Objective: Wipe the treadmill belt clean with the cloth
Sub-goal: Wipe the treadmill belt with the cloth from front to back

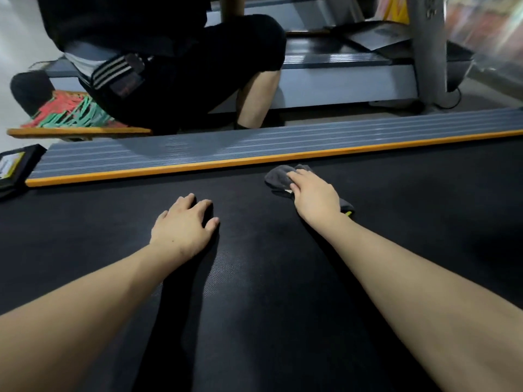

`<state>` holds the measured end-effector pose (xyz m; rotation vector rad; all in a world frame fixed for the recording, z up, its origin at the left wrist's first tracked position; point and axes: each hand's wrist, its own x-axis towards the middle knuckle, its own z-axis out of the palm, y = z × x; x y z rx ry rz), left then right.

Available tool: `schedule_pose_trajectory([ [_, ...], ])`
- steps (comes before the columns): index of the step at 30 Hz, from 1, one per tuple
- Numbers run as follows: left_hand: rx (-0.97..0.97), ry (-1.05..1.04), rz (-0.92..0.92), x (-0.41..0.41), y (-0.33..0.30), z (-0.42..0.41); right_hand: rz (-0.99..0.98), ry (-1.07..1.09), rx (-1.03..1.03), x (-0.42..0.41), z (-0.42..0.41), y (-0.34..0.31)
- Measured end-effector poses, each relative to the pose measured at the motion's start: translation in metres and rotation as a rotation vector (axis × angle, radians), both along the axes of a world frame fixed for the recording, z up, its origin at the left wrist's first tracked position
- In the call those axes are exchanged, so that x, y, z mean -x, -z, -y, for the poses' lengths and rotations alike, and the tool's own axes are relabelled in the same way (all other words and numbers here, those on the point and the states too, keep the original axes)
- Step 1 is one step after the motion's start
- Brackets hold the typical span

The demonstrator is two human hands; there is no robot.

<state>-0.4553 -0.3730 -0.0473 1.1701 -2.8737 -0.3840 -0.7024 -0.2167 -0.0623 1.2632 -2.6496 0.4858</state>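
The black treadmill belt fills the lower part of the view. A dark grey cloth lies crumpled on it near the far edge. My right hand presses flat on the cloth with fingers extended; most of the cloth is hidden under the palm, and a corner sticks out behind the wrist. My left hand rests palm-down on the bare belt to the left, fingers spread, holding nothing.
A grey ribbed side rail with an orange strip borders the belt's far edge. Beyond it a person in black shorts squats on a small woven stool. Another treadmill stands behind.
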Motion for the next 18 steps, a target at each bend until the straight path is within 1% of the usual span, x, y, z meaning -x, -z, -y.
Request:
schedule_pose_trajectory([
  [3, -0.033, 0.038, -0.015, -0.01, -0.004, 0.001, -0.023, 0.097, 0.033, -0.012, 0.017, 0.003],
  [6, -0.002, 0.018, -0.016, -0.028, -0.003, 0.009, 0.051, 0.127, 0.083, -0.035, 0.035, -0.001],
  [7, -0.012, -0.004, -0.015, -0.036, -0.002, 0.013, 0.081, 0.106, 0.096, -0.05, 0.046, -0.002],
  [9, -0.018, -0.031, 0.01, -0.054, 0.002, 0.019, 0.109, -0.007, 0.079, -0.087, 0.078, -0.005],
  [12, -0.007, -0.052, 0.057, -0.07, 0.002, 0.026, 0.092, -0.175, 0.026, -0.132, 0.118, -0.003],
  [15, -0.056, -0.062, 0.082, -0.074, -0.001, 0.028, 0.171, -0.25, -0.025, -0.119, 0.106, -0.011],
  [16, -0.052, -0.06, 0.096, -0.075, -0.001, 0.027, 0.16, -0.266, -0.047, -0.109, 0.093, -0.014],
  [18, -0.046, -0.056, 0.122, -0.076, -0.002, 0.027, 0.13, -0.199, -0.052, -0.076, 0.059, -0.014],
])
